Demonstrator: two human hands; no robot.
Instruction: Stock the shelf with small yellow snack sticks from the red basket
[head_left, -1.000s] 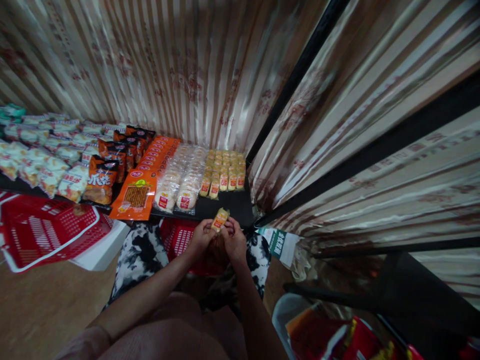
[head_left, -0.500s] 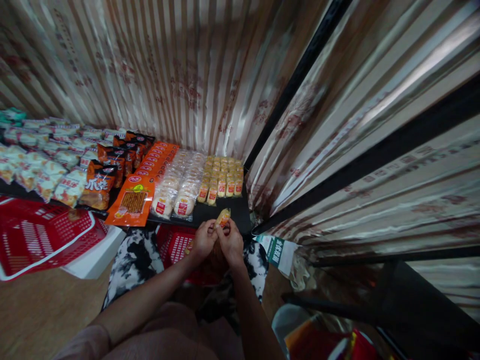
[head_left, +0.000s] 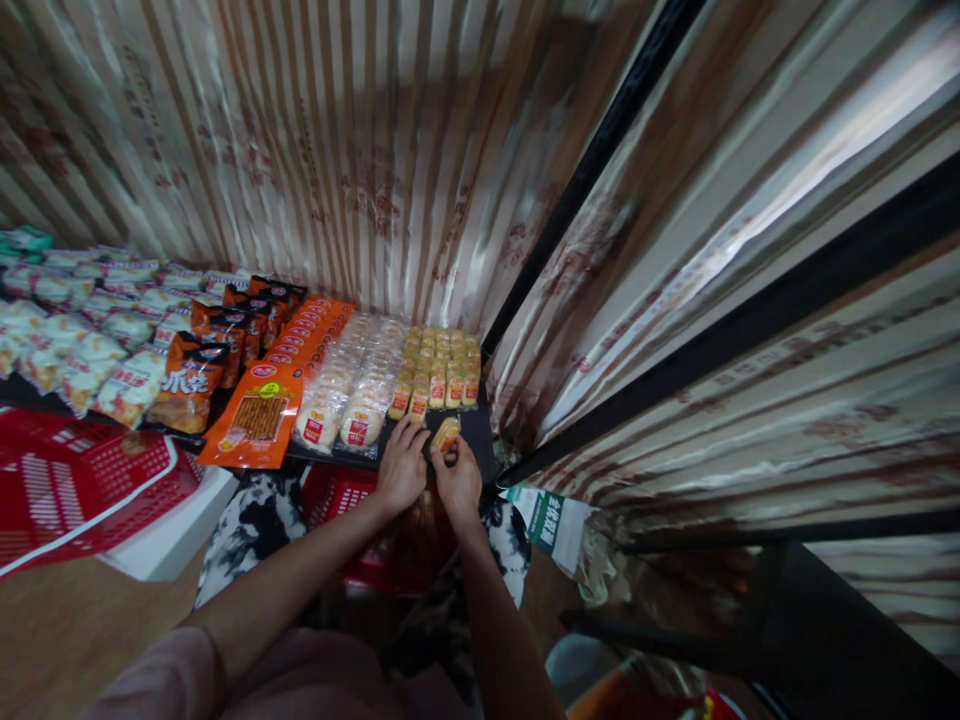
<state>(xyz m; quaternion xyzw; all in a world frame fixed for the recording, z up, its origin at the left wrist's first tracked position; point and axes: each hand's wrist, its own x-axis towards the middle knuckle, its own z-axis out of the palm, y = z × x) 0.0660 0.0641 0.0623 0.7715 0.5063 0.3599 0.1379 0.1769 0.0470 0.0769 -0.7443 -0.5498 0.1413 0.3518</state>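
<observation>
My right hand (head_left: 458, 479) pinches a small yellow snack packet (head_left: 445, 433) over the front edge of a black shelf (head_left: 474, 432). My left hand (head_left: 403, 462) rests just left of it, fingers spread toward the shelf, touching the packet's left side. Right behind the hands lie rows of the same yellow packets (head_left: 442, 365), laid flat in neat columns. Left of those are clear-wrapped pale round cakes (head_left: 352, 385) with red labels, then an overlapping row of orange flat packs (head_left: 264, 408).
Dark orange snack bags (head_left: 189, 384) and many pale bags (head_left: 82, 335) fill the shelf's left part. A red basket (head_left: 67, 490) lies at lower left, another red basket (head_left: 352, 500) below my hands. Striped curtain hangs behind; black shelf rails (head_left: 600, 150) run right.
Both hands have moved forward from above the red basket to the shelf's front edge, carrying the yellow packet. My left hand has loosened and spread toward the shelf.
</observation>
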